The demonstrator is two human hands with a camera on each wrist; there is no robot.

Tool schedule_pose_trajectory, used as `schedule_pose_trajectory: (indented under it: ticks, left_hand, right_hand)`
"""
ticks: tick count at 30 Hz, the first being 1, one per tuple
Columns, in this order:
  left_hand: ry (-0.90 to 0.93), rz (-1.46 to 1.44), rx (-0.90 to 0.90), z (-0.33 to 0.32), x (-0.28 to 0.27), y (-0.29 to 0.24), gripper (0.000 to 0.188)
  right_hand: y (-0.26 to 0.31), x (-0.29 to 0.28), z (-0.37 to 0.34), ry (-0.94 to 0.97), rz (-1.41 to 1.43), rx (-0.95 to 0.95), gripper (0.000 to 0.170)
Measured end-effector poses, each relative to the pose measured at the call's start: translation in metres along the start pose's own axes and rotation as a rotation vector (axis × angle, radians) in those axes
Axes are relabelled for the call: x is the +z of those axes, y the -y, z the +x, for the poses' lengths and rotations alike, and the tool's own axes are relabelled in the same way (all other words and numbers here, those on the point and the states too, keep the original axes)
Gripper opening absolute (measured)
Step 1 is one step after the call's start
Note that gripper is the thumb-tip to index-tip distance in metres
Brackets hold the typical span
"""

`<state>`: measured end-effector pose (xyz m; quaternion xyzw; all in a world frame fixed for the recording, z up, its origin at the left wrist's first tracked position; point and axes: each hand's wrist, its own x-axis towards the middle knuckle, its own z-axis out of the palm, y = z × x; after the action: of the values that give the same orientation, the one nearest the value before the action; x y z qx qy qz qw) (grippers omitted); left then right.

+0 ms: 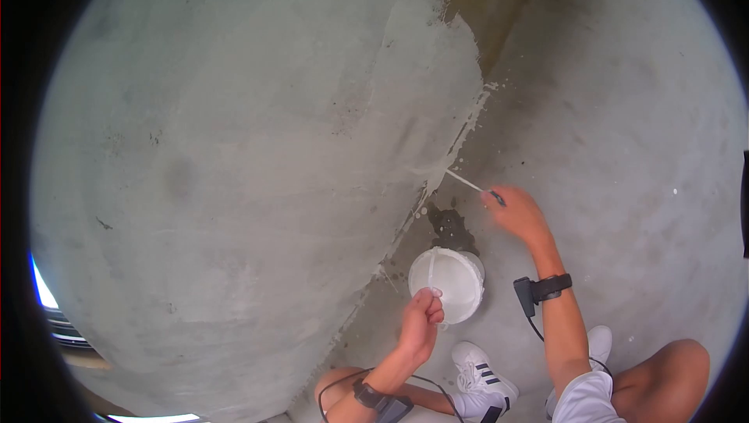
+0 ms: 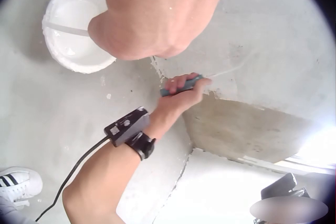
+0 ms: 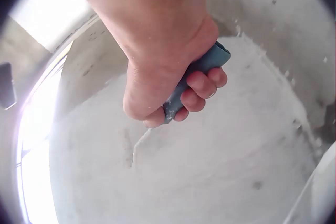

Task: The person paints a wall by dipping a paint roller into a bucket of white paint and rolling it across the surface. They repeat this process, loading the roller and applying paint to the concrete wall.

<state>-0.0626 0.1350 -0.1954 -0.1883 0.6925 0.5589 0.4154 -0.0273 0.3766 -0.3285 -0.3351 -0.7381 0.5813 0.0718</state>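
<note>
My left hand (image 1: 421,320) is curled round the pale strip-like handle (image 1: 433,265) of a white bucket (image 1: 479,268), which has smooth white material inside. In the left wrist view the handle crosses the bucket's mouth into the fist. My right hand (image 1: 516,211) grips the blue-grey handle (image 3: 184,90) of a putty knife (image 1: 466,181). Its thin blade shows nearly edge-on, whitish, with the tip right at the lower edge of the wall's pale coat (image 1: 421,150). Much of the left fist's fingers is hidden in its own wrist view.
Up the wall, a brown uncoated patch (image 1: 488,1) borders the pale coat. White splatter lines the joint with the grey floor (image 1: 624,150). A dark wet stain (image 1: 452,228) lies beside the bucket. White striped shoes (image 1: 484,376) and bent knees are close by.
</note>
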Motion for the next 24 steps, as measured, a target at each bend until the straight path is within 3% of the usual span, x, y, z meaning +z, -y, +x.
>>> schedule_pose_trajectory:
  ticks: [3, 6, 9, 13, 18, 21, 24]
  left_hand:
    - [-0.003, 0.004, 0.000, 0.000, 0.002, -0.001, 0.009]
    - [0.001, 0.003, -0.015, -0.001, 0.002, 0.000, 0.009]
    - [0.020, -0.002, -0.014, -0.002, -0.002, -0.002, 0.010]
    - [0.018, -0.002, -0.009, -0.001, -0.005, 0.001, 0.012]
    - [0.058, 0.011, 0.007, 0.003, -0.003, 0.003, 0.016]
    - [0.042, 0.014, -0.002, 0.001, -0.001, 0.002, 0.016]
    - [-0.009, 0.039, 0.027, -0.001, 0.006, 0.003, 0.015]
  right_hand:
    - [-0.029, 0.006, -0.004, -0.019, -0.101, 0.152, 0.042]
    - [-0.044, 0.026, 0.011, -0.037, -0.116, 0.162, 0.043]
    - [-0.022, 0.022, 0.013, -0.015, -0.111, 0.207, 0.043]
    - [-0.016, 0.021, 0.010, -0.021, 0.022, 0.097, 0.041]
    - [0.054, 0.002, 0.013, -0.035, 0.227, -0.145, 0.038]
    - [0.127, -0.016, 0.010, -0.034, 0.318, -0.243, 0.039]
    - [0.160, -0.040, 0.009, -0.003, 0.322, -0.302, 0.036]
